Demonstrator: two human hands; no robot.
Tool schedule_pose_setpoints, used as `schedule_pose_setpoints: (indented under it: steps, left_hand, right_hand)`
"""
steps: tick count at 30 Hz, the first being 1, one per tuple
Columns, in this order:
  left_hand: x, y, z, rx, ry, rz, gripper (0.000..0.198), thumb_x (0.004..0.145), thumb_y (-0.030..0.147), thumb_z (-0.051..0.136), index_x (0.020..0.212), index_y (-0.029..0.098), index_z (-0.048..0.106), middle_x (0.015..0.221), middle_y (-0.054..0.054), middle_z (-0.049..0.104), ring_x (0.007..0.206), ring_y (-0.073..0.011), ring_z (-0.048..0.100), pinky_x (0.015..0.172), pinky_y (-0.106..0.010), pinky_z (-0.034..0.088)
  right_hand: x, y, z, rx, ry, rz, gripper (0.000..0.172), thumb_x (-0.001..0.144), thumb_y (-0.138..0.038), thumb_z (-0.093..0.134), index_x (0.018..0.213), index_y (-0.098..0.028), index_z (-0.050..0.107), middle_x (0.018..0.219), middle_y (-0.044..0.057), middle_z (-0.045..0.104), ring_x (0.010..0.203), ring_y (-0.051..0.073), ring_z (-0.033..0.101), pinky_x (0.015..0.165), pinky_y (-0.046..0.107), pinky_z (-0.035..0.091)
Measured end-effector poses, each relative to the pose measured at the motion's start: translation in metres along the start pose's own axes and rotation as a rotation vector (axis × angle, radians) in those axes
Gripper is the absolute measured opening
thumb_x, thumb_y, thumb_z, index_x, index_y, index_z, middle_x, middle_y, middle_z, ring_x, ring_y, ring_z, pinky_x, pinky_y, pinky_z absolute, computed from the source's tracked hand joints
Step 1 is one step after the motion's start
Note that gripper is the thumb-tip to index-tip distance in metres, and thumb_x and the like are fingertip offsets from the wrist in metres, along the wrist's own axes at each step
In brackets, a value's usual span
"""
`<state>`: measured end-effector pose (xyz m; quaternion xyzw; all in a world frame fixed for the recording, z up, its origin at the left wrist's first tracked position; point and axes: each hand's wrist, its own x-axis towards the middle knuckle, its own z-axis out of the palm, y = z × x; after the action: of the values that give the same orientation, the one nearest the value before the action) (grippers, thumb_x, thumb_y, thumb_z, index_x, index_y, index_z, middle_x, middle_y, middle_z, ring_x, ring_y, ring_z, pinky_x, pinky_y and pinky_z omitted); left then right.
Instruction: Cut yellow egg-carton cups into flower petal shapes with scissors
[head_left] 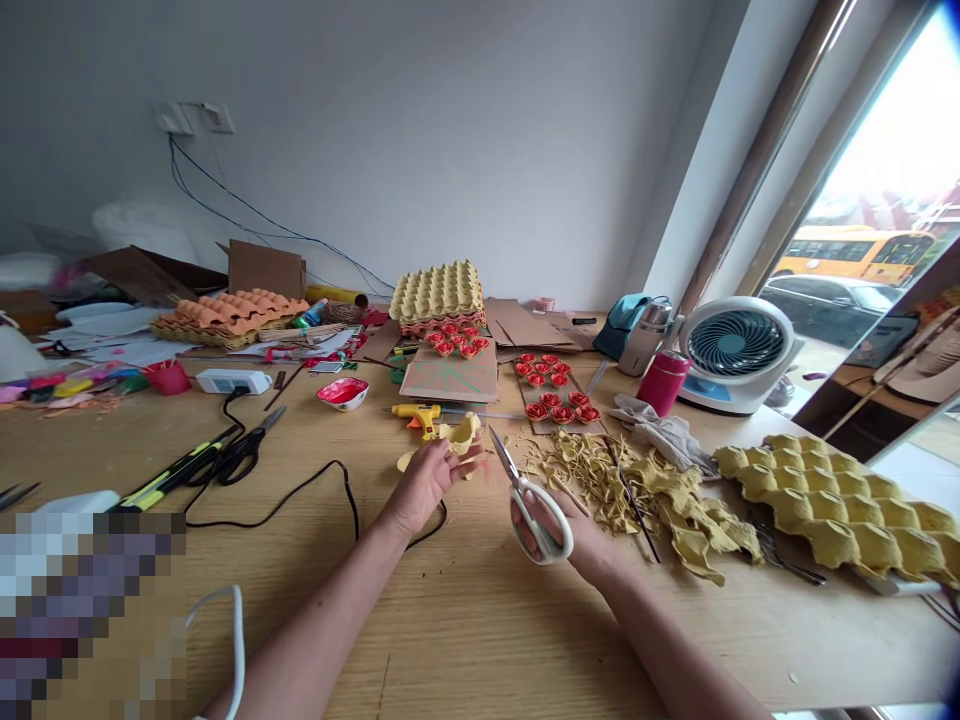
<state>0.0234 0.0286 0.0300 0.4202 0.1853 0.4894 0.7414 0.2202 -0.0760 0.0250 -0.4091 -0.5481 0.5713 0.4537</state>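
Note:
In my left hand (431,482) is a small yellow piece of egg carton (461,434), pinched between the fingers above the table. My right hand (551,515) grips a pair of white-handled scissors (541,530), its blades pointing up and forward, apart from the carton piece. Just beyond my left hand lies a yellow glue gun (417,414). Yellow carton scraps (600,478) are heaped to the right of the scissors. Red paper-pulp flowers (559,408) sit in rows on cardboard behind, and more red flowers (457,342) rest on another cardboard sheet (450,375).
At right are a large yellow egg tray (840,500), a fan (739,350), a red can (664,384) and a grey cloth (660,430). Left lie black scissors (244,455), a black cable (285,518) and a bowl of red paint (343,392). Stacked egg trays (436,292) stand behind.

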Motion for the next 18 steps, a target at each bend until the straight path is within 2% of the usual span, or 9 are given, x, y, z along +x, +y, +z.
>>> schedule_pose_setpoints:
  steps: [5,10,13,18]
  left_hand:
    - [-0.002,0.0,0.007,-0.203,-0.048,-0.141,0.046,0.093,0.037,0.055,0.131,0.012,0.055,0.12,-0.015,0.071,0.11,-0.024,0.068,0.098,-0.037,0.05]
    - [-0.004,-0.004,0.008,-0.243,-0.102,-0.257,0.04,0.094,0.039,0.05,0.118,0.008,0.061,0.113,-0.017,0.073,0.107,-0.0264,0.069,0.096,-0.039,0.051]
    - [-0.004,-0.006,0.008,-0.231,-0.068,-0.243,0.038,0.093,0.039,0.052,0.113,0.009,0.063,0.112,-0.018,0.073,0.106,-0.0272,0.069,0.094,-0.039,0.053]
    - [-0.002,-0.01,0.004,-0.129,0.047,-0.116,0.033,0.087,0.039,0.061,0.108,0.013,0.065,0.106,-0.013,0.074,0.102,-0.0245,0.07,0.093,-0.039,0.053]
  right_hand:
    - [0.0,0.001,0.002,0.057,-0.065,-0.011,0.052,0.091,-0.068,0.05,0.086,-0.017,0.063,0.055,-0.001,0.053,0.046,0.011,0.046,0.046,0.023,0.034]
    - [0.001,0.003,0.003,0.079,-0.039,-0.003,0.056,0.087,-0.072,0.052,0.083,-0.017,0.062,0.055,-0.001,0.054,0.045,0.011,0.048,0.045,0.023,0.034]
    - [0.001,0.0,0.004,0.062,-0.021,0.003,0.057,0.086,-0.073,0.052,0.083,-0.017,0.062,0.056,0.0,0.055,0.046,0.011,0.047,0.045,0.023,0.034]
    - [0.0,-0.003,0.006,0.013,-0.03,0.019,0.055,0.086,-0.073,0.051,0.085,-0.018,0.061,0.057,-0.001,0.056,0.046,0.012,0.049,0.046,0.024,0.036]
